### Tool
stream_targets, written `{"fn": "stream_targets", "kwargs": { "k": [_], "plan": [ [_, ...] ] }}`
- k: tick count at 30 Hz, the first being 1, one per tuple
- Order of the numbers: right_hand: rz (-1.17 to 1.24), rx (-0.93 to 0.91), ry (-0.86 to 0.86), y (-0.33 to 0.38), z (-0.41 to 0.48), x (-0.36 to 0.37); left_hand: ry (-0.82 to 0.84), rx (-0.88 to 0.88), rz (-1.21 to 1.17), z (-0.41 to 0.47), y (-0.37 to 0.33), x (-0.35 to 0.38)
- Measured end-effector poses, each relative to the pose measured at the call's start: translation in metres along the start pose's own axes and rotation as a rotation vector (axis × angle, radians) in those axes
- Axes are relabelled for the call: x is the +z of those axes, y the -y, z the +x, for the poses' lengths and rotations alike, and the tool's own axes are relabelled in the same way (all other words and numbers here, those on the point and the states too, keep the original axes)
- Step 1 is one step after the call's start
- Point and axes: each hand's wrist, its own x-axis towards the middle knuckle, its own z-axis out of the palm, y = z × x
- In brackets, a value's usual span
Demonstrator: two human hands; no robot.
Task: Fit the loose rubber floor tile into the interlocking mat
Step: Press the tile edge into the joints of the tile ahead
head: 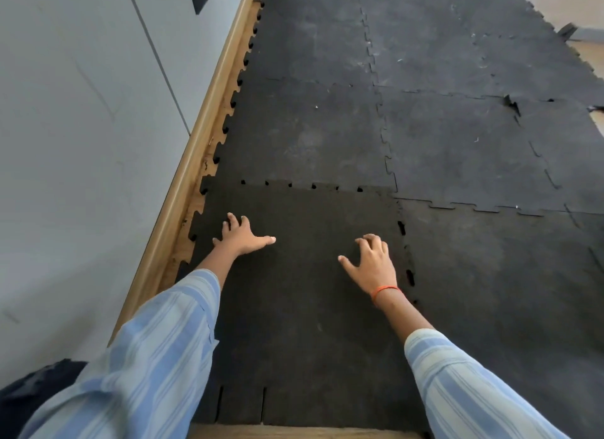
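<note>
The interlocking mat (441, 128) of dark rubber covered most of the floor and ran far ahead, its tiles joined by toothed seams. On the left stood a grey wall (65, 144) with a wooden skirting board (196, 137) along its foot, and a narrow strip of wooden floor (209, 144) showed between the board and the mat.

The loose rubber floor tile (304, 308) lay in the near left corner of the mat, directly below the person. Its far edge and its right edge met the neighbouring tiles, but small dark gaps were visible along both seams, so the teeth were not fully seated there. Its left edge with free teeth faced the skirting board.

Both arms, in blue striped sleeves (157, 357), were stretched forward and down to the tile. The left hand (240, 234) rested flat on the tile near its left edge, the fingers spread apart and the thumb pointing to the right. The right hand (372, 262) was placed near the right seam, open, with the fingers bent and their tips pressing on the rubber. Neither hand gripped anything. An orange thread band (385, 291) circled the right wrist.
</note>
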Motion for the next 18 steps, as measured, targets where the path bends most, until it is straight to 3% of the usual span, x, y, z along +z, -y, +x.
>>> {"fn": "stream_targets", "kwargs": {
  "k": [4,18],
  "plan": [
    [-0.179,-0.074,0.243,-0.014,0.011,0.023,-0.031,0.085,0.251,0.030,0.008,-0.019],
    [-0.238,-0.147,0.394,0.031,0.156,0.003,-0.122,0.105,0.502,0.086,0.013,-0.063]
  ]
}}
